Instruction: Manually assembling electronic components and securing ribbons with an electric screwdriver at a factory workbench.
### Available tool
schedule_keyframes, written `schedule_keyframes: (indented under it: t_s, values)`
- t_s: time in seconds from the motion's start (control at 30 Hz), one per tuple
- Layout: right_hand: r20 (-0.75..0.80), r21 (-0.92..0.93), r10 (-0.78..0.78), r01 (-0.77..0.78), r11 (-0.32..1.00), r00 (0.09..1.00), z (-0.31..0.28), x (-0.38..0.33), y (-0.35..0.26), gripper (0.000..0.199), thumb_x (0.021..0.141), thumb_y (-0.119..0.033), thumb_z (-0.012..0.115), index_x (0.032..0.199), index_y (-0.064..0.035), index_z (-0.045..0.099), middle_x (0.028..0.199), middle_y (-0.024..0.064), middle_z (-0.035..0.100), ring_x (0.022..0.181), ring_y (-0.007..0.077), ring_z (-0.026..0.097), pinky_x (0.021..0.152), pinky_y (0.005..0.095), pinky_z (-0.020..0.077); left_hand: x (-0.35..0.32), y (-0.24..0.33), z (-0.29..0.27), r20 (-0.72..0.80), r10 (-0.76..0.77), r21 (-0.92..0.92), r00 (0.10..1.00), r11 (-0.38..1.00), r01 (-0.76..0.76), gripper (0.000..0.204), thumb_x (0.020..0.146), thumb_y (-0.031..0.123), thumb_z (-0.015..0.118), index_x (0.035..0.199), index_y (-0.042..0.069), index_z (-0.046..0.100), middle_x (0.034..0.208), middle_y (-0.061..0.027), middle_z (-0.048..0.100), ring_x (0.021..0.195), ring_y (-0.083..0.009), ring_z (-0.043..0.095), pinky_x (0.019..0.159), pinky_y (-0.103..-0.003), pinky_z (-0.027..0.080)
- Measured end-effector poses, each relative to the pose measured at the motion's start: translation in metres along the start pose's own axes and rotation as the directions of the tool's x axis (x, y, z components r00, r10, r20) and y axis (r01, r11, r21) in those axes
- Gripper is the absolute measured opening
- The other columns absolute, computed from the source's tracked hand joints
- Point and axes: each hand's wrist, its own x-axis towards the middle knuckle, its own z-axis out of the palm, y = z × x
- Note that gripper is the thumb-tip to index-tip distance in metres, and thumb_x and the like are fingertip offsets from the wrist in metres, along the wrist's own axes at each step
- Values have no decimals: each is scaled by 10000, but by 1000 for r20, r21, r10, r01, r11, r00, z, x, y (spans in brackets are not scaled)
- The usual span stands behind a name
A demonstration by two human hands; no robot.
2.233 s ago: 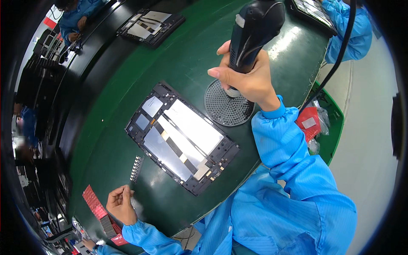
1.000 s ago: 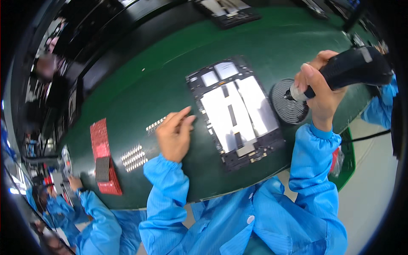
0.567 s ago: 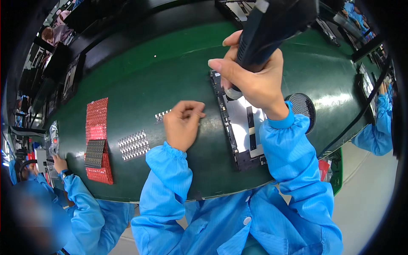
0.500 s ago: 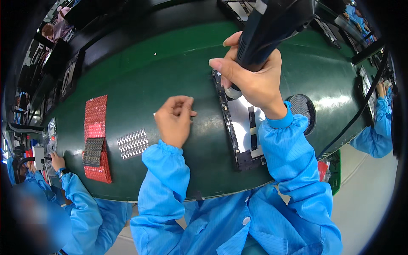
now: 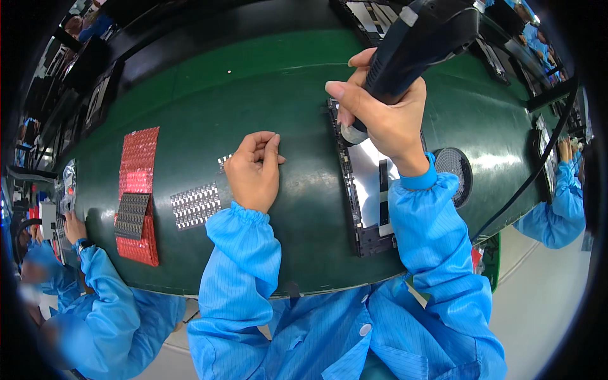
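My right hand (image 5: 396,120) is wrapped round a thick black hand-held tool (image 5: 418,47) with vent slots; its kind is unclear. The tool's pale round end (image 5: 354,133) is just over the near-left edge of an opened flat electronic device (image 5: 362,183) with a silvery panel and a dark frame. Whether it touches is hidden. My left hand (image 5: 254,171) hovers over the green table, thumb and forefinger pinched; I cannot make out anything between them. Behind its wrist shows a small piece of patterned sheet (image 5: 223,162). A sheet of small black-and-white parts (image 5: 196,206) lies to its left.
At left, a dark sheet of parts (image 5: 132,215) rests on red bubble wrap (image 5: 139,155). A round black textured dish (image 5: 453,176) stands right of the device. A black cable (image 5: 519,187) crosses at right. A co-worker's hand (image 5: 75,227) is at far left. More devices (image 5: 366,18) lie behind.
The view has shifted slightly. My right hand still holds the tool over the device. My left hand stays pinched, and the small patterned piece beside it now shows more.
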Motion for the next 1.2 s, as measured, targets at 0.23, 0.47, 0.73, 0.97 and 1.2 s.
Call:
schedule_keyframes:
  t_s: [0.23,0.47,0.73,0.97,1.2]
  values:
    - [11,7,3,-3,1000,1000,-2,2,2,308,737,42,708,985,39,526,593,53,582,477,119,556,474,245,445,0,-5,0,-10,64,-61,998,996,-64,132,898,66,570,975,-22,631,839,-59,661,658,-85,622,456,-190,429]
    - [-14,12,-25,25,1000,1000,-2,2,5,268,722,-26,741,918,29,568,570,29,600,450,94,555,440,216,414,0,-9,-3,29,202,23,979,979,-203,175,883,-4,508,975,-31,654,889,-78,648,706,-111,645,486,-205,477]
    - [46,-43,6,-4,999,999,4,-1,2,305,741,50,709,983,35,524,593,55,578,479,112,552,467,232,445,-1,-8,-4,19,229,30,973,973,-230,187,850,-48,501,953,-47,657,917,-94,647,734,-128,648,517,-211,498]
    - [95,-72,-81,88,994,992,9,-7,5,310,752,53,704,994,31,511,597,55,580,478,106,551,453,225,446,-16,15,-3,47,332,91,942,938,-335,195,804,-60,549,962,-34,659,936,-124,669,744,-154,653,626,-250,521]
    - [55,-29,-81,82,996,995,6,-9,9,314,753,56,703,1001,30,512,604,56,585,481,107,554,450,222,441,-56,24,14,276,689,45,670,687,-725,215,654,7,649,866,-21,630,938,-144,633,878,-302,618,758,-378,513]
